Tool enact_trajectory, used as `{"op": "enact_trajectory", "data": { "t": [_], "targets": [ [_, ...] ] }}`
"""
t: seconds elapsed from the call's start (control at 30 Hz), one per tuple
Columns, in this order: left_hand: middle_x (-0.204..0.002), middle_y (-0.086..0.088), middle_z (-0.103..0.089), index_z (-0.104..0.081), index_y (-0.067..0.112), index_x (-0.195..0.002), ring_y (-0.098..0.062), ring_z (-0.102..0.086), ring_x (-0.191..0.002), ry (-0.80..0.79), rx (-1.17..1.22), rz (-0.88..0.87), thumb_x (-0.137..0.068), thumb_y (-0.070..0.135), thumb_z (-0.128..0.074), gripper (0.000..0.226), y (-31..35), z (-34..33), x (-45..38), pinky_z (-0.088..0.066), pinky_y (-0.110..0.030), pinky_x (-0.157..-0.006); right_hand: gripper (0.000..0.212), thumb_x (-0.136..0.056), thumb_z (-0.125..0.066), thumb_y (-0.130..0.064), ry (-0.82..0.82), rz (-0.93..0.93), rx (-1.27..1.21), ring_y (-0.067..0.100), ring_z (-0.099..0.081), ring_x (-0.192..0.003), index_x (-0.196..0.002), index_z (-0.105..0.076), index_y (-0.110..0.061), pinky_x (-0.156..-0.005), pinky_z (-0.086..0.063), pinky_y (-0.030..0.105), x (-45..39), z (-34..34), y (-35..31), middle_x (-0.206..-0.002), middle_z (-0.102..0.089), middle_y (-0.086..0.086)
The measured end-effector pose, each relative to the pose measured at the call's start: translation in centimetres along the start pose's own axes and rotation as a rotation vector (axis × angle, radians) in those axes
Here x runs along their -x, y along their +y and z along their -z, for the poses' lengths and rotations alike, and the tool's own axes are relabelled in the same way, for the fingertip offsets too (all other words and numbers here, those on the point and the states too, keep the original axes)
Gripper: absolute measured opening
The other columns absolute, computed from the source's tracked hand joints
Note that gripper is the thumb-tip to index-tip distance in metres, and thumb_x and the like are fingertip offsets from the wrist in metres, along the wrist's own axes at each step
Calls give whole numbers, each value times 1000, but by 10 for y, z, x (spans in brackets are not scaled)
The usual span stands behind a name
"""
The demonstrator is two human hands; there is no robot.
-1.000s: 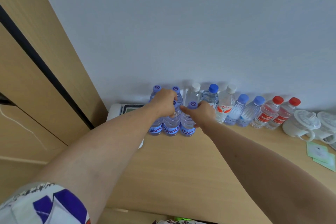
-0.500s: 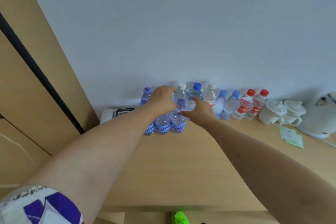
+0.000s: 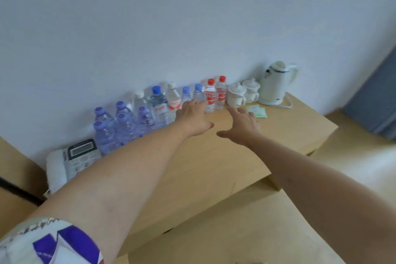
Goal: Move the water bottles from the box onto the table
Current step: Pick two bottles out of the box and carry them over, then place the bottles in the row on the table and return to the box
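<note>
Both hands released the bottles, now open

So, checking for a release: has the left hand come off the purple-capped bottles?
Yes. The left hand moved right, away from the purple-capped bottles, toward the red-capped bottles.

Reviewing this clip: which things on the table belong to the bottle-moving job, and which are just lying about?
Job:
purple-cap bottles
blue-cap bottles
white-cap bottles
red-cap bottles
table
left hand, open
right hand, open

Lying about:
phone
two lidded cups
kettle
green packets

The box is not in view.
</note>
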State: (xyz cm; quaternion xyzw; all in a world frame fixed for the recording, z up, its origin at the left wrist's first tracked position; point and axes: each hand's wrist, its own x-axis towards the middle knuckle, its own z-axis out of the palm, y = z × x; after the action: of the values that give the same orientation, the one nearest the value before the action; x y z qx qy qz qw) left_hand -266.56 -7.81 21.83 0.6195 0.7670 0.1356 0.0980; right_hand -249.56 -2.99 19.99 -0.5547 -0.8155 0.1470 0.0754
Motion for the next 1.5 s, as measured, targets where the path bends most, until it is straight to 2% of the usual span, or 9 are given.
{"op": "enact_trajectory", "data": {
  "t": [0.17, 0.37, 0.53, 0.7, 0.87, 1.07, 1.3, 1.5],
  "targets": [
    [-161, -5, -31, -34, 31, -153, -30, -26, -148, -88, -79, -178, -82, 51, -72, 83, 121, -30, -14, -35, -49, -114, 100, -73, -78, -62, 90, -148, -35, 32, -29, -143, -154, -26, -35, -108, -35, 50, 35, 38, 107, -159, -31, 5],
    [-165, -2, -23, -30, 33, -155, -24, -15, -152, -162, -118, -348, -84, 56, -66, 83, 291, -93, -16, -28, -49, -118, 101, -70, -79, -63, 141, -355, -10, 32, -31, -140, -152, -27, -35, -104, -35, 49, 95, 86, 266, -156, -34, 5],
    [-166, -3, -21, -29, 36, -154, -26, -15, -152, -234, -156, -529, -84, 61, -62, 82, 446, -154, 2, -27, -52, -118, 98, -71, -79, -63, 192, -541, -20, 29, -33, -138, -151, -29, -35, -103, -35, 44, 164, 121, 403, -152, -38, 3],
    [-167, -2, -19, -28, 37, -155, -27, -13, -153, -304, -131, -697, -84, 65, -58, 82, 580, -208, 28, -21, -54, -121, 104, -72, -78, -64, 203, -730, -10, 32, -31, -143, -155, -23, -34, -111, -35, 48, 243, 157, 513, -158, -33, 6],
    [-164, -2, -26, -34, 39, -152, -27, -19, -152, -363, -121, -880, -84, 67, -58, 77, 692, -254, 61, -23, -57, -119, 103, -73, -77, -65, 257, -935, -52, 31, -30, -144, -155, -24, -36, -113, -35, 50, 319, 179, 592, -160, -32, 4],
    [-161, -1, -33, -37, 40, -150, -27, -25, -149, -448, -126, -1094, -83, 69, -60, 77, 813, -307, 94, -29, -56, -115, 101, -73, -76, -65, 336, -1161, -101, 30, -31, -143, -154, -25, -36, -109, -35, 48, 388, 191, 674, -158, -32, 4],
    [-165, 0, -26, -34, 40, -152, -28, -19, -152, -498, -92, -1352, -83, 70, -59, 79, 955, -367, 112, -24, -61, -116, 100, -71, -73, -70, 406, -1423, -66, 29, -31, -143, -153, -25, -39, -107, -35, 47, 438, 222, 778, -159, -32, 4],
    [-165, -3, -24, -33, 38, -153, -29, -18, -152, -533, -78, -1517, -85, 67, -58, 78, 1088, -389, 112, -21, -62, -117, 98, -71, -72, -71, 485, -1599, -49, 26, -34, -140, -152, -28, -39, -106, -35, 44, 464, 271, 864, -156, -36, 1]
  ]
}}
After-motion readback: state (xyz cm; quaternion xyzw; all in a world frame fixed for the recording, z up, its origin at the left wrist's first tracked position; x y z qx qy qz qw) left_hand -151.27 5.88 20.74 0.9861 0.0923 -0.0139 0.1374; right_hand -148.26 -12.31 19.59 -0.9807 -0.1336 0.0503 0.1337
